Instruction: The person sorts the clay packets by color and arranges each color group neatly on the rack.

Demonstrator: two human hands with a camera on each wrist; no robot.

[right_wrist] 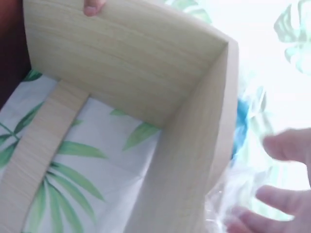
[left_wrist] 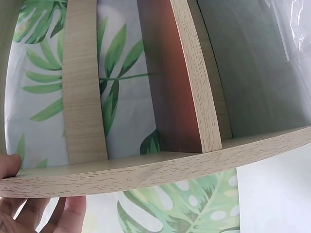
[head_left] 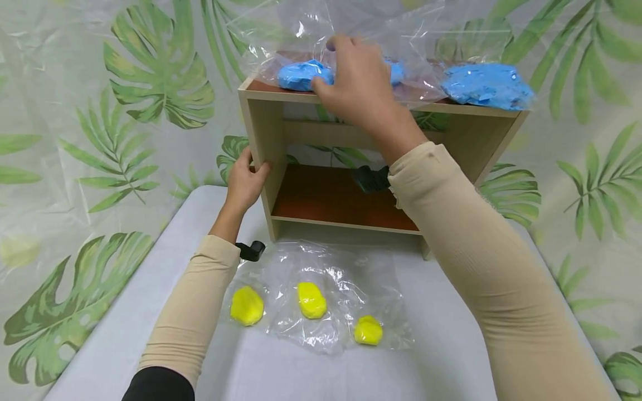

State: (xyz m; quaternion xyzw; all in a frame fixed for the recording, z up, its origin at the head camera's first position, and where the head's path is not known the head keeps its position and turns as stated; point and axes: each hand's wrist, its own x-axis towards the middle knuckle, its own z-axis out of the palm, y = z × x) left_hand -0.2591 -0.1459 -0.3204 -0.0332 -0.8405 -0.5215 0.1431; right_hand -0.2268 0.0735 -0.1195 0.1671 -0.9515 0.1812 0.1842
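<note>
My left hand [head_left: 244, 181] grips the left side panel of a small two-level wooden shelf [head_left: 346, 197]. Its thumb lies on the inner face and its fingers on the outer face, as the left wrist view shows. Over the shelf's top board reaches my right hand [head_left: 358, 83], thumb and fingers spread apart in the right wrist view, at a clear plastic bag [right_wrist: 221, 204]. Blue lumps in clear bags lie along that top: a left one [head_left: 305, 76], a middle one [head_left: 395, 72] partly behind the hand, and a larger right one [head_left: 489, 86].
On the white table [head_left: 441, 312] in front of the shelf, three yellow lumps lie in clear bags: left [head_left: 247, 306], middle [head_left: 311, 301] and right [head_left: 368, 331]. Leaf-patterned sheeting [head_left: 160, 61] hangs behind and at both sides.
</note>
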